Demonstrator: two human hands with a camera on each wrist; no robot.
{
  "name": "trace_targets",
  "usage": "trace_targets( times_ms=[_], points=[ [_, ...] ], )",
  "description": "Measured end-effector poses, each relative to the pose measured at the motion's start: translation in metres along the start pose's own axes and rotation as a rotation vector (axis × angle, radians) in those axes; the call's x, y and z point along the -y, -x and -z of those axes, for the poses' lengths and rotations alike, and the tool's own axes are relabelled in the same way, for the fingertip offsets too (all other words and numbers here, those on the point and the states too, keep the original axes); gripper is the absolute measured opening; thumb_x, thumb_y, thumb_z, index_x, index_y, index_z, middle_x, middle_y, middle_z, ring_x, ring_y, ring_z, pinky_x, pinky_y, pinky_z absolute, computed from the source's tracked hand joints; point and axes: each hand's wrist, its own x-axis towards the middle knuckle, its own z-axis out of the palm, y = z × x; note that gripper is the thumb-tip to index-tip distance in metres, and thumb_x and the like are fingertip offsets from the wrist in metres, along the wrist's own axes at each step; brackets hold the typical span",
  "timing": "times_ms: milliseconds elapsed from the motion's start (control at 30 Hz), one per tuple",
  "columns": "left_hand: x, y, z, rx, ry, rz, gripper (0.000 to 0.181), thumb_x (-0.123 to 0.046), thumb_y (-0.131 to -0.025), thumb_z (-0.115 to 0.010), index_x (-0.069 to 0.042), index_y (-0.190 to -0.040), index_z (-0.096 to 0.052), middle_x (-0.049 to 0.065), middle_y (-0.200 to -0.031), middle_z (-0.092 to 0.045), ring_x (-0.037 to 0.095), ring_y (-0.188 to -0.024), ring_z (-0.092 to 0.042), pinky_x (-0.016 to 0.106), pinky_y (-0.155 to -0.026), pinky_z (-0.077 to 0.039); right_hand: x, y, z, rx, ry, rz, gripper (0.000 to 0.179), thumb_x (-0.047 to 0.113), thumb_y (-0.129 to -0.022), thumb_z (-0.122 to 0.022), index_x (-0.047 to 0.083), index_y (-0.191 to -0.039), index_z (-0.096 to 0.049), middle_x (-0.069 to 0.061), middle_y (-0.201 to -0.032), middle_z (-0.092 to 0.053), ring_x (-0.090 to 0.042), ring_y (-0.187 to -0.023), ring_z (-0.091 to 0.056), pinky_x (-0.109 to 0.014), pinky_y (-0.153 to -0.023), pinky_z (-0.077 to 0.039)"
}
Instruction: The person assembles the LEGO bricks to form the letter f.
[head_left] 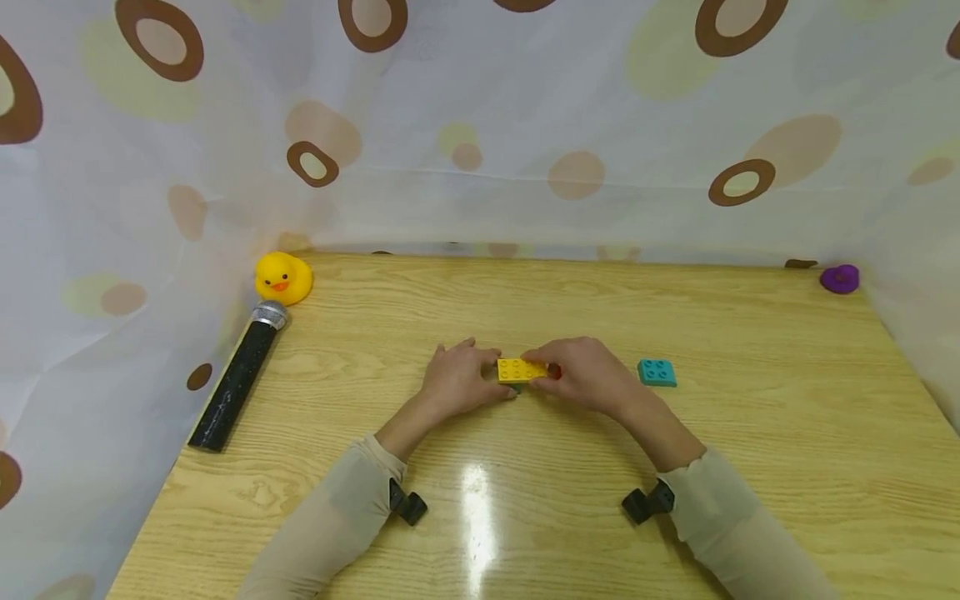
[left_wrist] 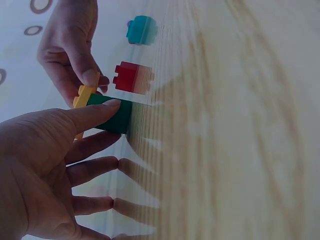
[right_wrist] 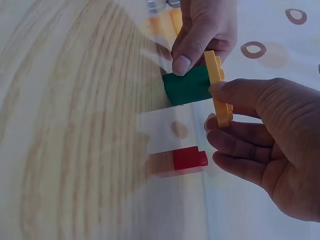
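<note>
Left hand (head_left: 461, 379): pinched the green block (left_wrist: 118, 121) between thumb and forefinger, other fingers spread.
Right hand (head_left: 588, 375): pinched the yellow brick (head_left: 514, 371) by thumb and fingertips.
Yellow brick: sat atop the green block, jutting toward the right hand.
Green block: stood on the desk (head_left: 570, 500).
Red brick (right_wrist: 187, 159): was near it.
Teal brick (head_left: 657, 373): lay farther right.

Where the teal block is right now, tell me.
In the head view, the teal block sits on the table, just right of the right hand.
</note>
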Motion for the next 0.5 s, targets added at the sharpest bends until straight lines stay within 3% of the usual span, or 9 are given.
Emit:
trace_targets(
  times_ms=[267,367,500],
  points=[
    [0.0032,-0.0016,0.0009,0.016,0.04,-0.033,0.063,-0.053,-0.086,-0.077,-0.024,-0.14,-0.063,0.002,-0.143,-0.063,0.038,-0.147,-0.041,0.073,-0.117,-0.022,0.0021,-0.0008,0.0039,0.029,0.004,-0.031,0.038,0.022,-0.091,-0.077,0.009,-0.126,-0.073,-0.001,-0.089,-0.074,-0.008,-0.064,-0.05,-0.023,-0.06,-0.045],
    [0.0058,0.0006,0.0037,0.01,0.113,-0.057,0.061,-0.052,-0.086,-0.077,-0.027,-0.14,-0.062,0.0,-0.144,-0.062,0.038,-0.146,-0.042,0.07,-0.117,-0.024,0.0008,-0.0003,0.0018,0.024,-0.013,-0.036,0.039,0.022,-0.091,-0.077,0.009,-0.127,-0.072,-0.001,-0.089,-0.074,-0.007,-0.064,-0.05,-0.022,-0.06,-0.044],
    [0.0072,0.0025,0.0057,-0.016,0.258,-0.096,0.052,-0.045,-0.088,-0.078,-0.024,-0.135,-0.067,0.001,-0.14,-0.065,0.031,-0.139,-0.053,0.056,-0.115,-0.039,-0.0008,0.0015,0.0011,0.013,-0.025,-0.04,0.038,0.021,-0.091,-0.077,0.008,-0.126,-0.073,-0.001,-0.087,-0.073,-0.008,-0.063,-0.049,-0.022,-0.058,-0.043]
  ],
)
